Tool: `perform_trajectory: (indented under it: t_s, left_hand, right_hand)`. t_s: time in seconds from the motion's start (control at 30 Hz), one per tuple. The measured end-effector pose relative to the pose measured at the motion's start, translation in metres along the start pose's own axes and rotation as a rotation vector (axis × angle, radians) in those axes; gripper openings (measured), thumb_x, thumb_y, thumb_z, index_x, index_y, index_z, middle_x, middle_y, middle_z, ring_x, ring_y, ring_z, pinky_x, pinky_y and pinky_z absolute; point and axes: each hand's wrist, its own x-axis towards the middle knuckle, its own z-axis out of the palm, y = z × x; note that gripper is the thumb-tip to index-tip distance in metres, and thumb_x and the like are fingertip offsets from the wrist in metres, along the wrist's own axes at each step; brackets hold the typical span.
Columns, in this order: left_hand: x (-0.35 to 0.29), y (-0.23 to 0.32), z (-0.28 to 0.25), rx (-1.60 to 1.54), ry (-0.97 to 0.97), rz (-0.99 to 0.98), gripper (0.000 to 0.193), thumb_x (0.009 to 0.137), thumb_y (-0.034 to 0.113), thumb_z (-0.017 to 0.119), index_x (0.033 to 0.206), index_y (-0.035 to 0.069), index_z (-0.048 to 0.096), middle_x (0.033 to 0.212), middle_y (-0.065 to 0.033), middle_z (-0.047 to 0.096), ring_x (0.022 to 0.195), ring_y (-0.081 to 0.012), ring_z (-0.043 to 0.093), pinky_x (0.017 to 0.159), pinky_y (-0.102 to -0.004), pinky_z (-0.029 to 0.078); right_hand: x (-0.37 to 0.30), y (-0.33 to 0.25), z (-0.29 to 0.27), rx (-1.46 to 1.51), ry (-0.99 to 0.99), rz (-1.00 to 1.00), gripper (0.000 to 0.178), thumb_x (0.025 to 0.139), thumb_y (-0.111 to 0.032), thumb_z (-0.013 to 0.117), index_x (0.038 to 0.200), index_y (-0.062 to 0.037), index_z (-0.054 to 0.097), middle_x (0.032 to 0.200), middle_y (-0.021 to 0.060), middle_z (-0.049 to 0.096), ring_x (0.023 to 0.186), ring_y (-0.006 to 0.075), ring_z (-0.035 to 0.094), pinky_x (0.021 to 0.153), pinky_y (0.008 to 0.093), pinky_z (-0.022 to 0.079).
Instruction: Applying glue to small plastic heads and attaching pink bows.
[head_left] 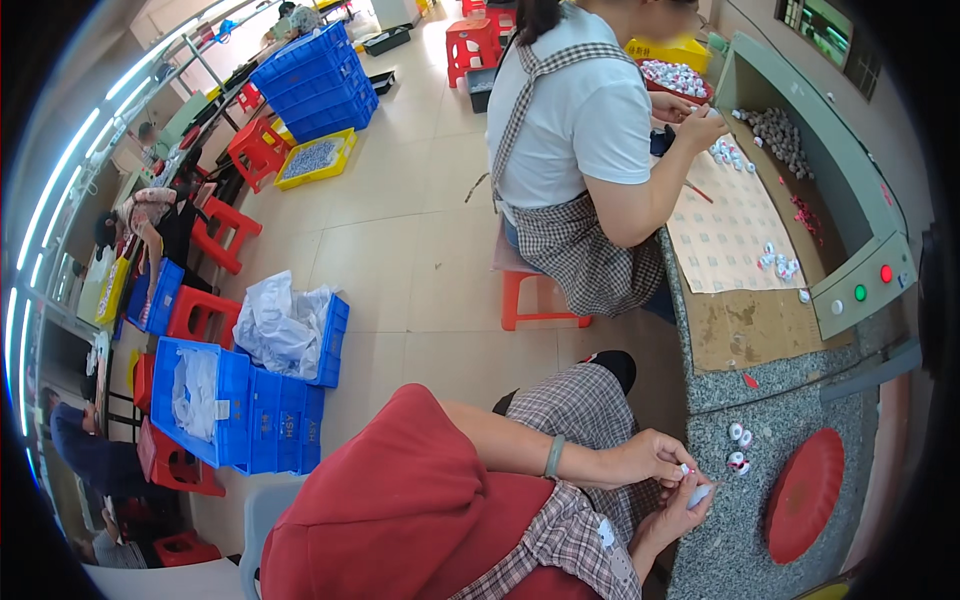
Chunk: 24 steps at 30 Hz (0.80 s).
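Note:
My left hand (655, 458), with a pale green bangle (554, 456) on its wrist, is closed in a pinch. At its fingertips shows a small white piece (686, 469) with a touch of pink. Just below, my right hand (678, 518) is wrapped round a rounded white piece (700, 495). The two hands nearly meet at the edge of the speckled stone worktop (715, 530); whether the two white bits join is too small to tell. On the worktop beside them lie several small white round pieces (738, 462) with red and dark marks.
A red scalloped tray (805, 495) lies right of the pieces. Beyond, a co-worker (575, 120) in a checked apron works at a grey-green booth (860, 285) with lit buttons, among similar pieces on patterned paper (735, 225). Blue crates (285, 420) and red stools (205, 325) stand at left.

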Motion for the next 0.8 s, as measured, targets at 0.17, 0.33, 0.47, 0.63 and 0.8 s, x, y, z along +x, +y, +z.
perform_trajectory:
  t_s: [0.17,0.33,0.47,0.63,0.8]
  left_hand:
    - [-0.005,0.009,0.001,0.076,-0.024,-0.004,0.021,0.085,0.004,0.058,0.104,-0.001,0.063,0.084,-0.0051,0.064,0.072,-0.0067,0.056,0.067,-0.0204,0.047]
    - [-0.009,0.011,0.009,0.088,0.009,0.032,0.017,0.082,-0.002,0.055,0.096,-0.003,0.065,0.080,-0.0057,0.065,0.068,-0.0062,0.056,0.062,-0.0195,0.047]
    - [-0.009,0.004,0.006,0.205,-0.048,-0.007,0.021,0.085,0.004,0.057,0.104,-0.002,0.063,0.083,-0.0046,0.065,0.073,-0.0070,0.058,0.068,-0.0208,0.048]
    - [-0.007,0.012,-0.002,0.212,-0.153,-0.071,0.021,0.088,0.005,0.054,0.106,-0.002,0.061,0.087,-0.0055,0.064,0.077,-0.0086,0.059,0.071,-0.0219,0.049]
    - [0.001,0.020,-0.005,0.052,-0.100,-0.233,0.024,0.087,0.005,0.054,0.109,-0.004,0.058,0.090,-0.0079,0.063,0.079,-0.0114,0.060,0.073,-0.0233,0.050]
  right_hand:
    - [-0.003,0.001,-0.002,-0.042,-0.008,0.012,0.015,0.087,-0.015,0.060,0.085,-0.0060,0.048,0.074,-0.0018,0.045,0.059,0.0040,0.039,0.048,0.0176,0.030]
    - [-0.008,0.003,-0.004,0.048,-0.024,-0.038,0.014,0.087,-0.014,0.060,0.085,-0.0065,0.048,0.076,-0.0005,0.045,0.059,0.0045,0.040,0.048,0.0177,0.031]
    - [-0.011,-0.003,-0.011,0.051,-0.057,-0.021,0.015,0.084,-0.009,0.063,0.083,-0.0061,0.048,0.076,0.0001,0.044,0.058,0.0052,0.041,0.047,0.0183,0.031]
    - [-0.004,-0.010,-0.024,-0.196,-0.047,-0.031,0.016,0.073,-0.001,0.069,0.072,-0.0037,0.053,0.071,-0.0002,0.045,0.055,0.0065,0.043,0.044,0.0190,0.032]
    - [0.010,-0.017,-0.024,-0.287,-0.108,-0.056,0.011,0.076,-0.001,0.068,0.071,-0.0023,0.057,0.065,0.0006,0.050,0.049,0.0052,0.044,0.042,0.0194,0.032]
